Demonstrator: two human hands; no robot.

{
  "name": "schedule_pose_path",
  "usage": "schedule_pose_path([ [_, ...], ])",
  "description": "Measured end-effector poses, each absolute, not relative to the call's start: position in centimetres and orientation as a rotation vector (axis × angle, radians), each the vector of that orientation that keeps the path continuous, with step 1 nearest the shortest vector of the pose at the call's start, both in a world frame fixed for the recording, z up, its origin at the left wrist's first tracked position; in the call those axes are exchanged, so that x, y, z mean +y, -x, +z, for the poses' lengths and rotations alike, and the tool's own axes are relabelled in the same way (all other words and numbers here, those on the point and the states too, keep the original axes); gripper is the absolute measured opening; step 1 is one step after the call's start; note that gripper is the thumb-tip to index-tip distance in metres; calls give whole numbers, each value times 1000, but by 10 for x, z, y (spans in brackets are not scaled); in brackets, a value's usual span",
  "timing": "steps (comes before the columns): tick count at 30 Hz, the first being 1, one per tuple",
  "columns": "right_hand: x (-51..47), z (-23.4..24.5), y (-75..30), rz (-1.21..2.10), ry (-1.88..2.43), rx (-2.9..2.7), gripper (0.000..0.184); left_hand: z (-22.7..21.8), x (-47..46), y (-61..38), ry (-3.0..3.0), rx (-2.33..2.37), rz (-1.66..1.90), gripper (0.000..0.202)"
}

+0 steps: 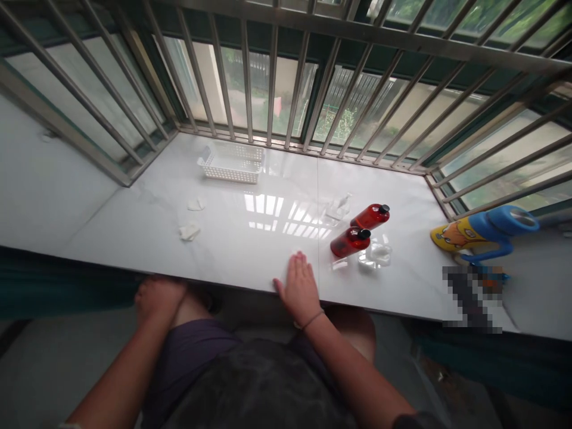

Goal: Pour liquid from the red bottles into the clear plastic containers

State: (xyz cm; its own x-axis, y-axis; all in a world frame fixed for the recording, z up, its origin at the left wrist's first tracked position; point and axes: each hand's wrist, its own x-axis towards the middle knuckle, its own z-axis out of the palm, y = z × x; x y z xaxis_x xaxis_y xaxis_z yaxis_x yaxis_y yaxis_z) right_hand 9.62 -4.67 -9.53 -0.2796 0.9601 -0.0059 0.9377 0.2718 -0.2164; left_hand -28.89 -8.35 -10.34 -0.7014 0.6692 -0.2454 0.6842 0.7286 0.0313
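Right now the right hand [299, 288] is flat on the surface [250, 256] at its front edge, fingers spread, gripping nothing. Just beyond it, two red plastic bottles [351, 242] with black caps lie on their sides, one close behind the other [370, 216], neither in anyone's grasp. Beside them sits a crumpled clear plastic wrapper [375, 255], with a clear plastic bottle [337, 208] further back. Over on the left, the left hand [158, 300] sits bunched at the edge, fingers out of sight, so I can't tell how it's closed. Two white wipes [189, 231] lie ahead of it, and the white plastic basket [231, 162] waits by the window bars [272, 71], well apart from the bottles. At this point, both red bottles remain out on the surface, untouched.
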Motion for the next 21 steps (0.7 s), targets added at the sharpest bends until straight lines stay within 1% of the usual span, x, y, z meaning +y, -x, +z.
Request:
schedule_pose_path([
  [2, -48, -90, -58, 420, 1450, -2609, 88, -102, -85, 288, -1095, 2720, -93, 93],
  [4, -54, -87, -32, 480, 1220, -2718, 93, -104, -86, 288, -1107, 2741, -89, 89],
  [6, -60, -85, -20, 477, 1139, -2764, 96, -107, -87, 289, -1115, 2756, -80, 85],
  [10, -60, -84, -33, 429, 1110, -2817, 81, -114, -89, 293, -1133, 2781, -65, 85],
  [12, -56, -83, -52, 389, 1171, -2813, 79, -116, -89, 295, -1145, 2780, -64, 85],
  [15, -53, -88, -98, 282, 1426, -2744, 79, -119, -90, 296, -1145, 2786, -72, 83],
  [19, -63, -103, -202, 71, 1915, -2509, 73, -122, -90, 297, -1144, 2804, -94, 78],
  [21, -74, -110, -260, -30, 2125, -2343, 77, -122, -90, 297, -1158, 2794, -94, 79],
])
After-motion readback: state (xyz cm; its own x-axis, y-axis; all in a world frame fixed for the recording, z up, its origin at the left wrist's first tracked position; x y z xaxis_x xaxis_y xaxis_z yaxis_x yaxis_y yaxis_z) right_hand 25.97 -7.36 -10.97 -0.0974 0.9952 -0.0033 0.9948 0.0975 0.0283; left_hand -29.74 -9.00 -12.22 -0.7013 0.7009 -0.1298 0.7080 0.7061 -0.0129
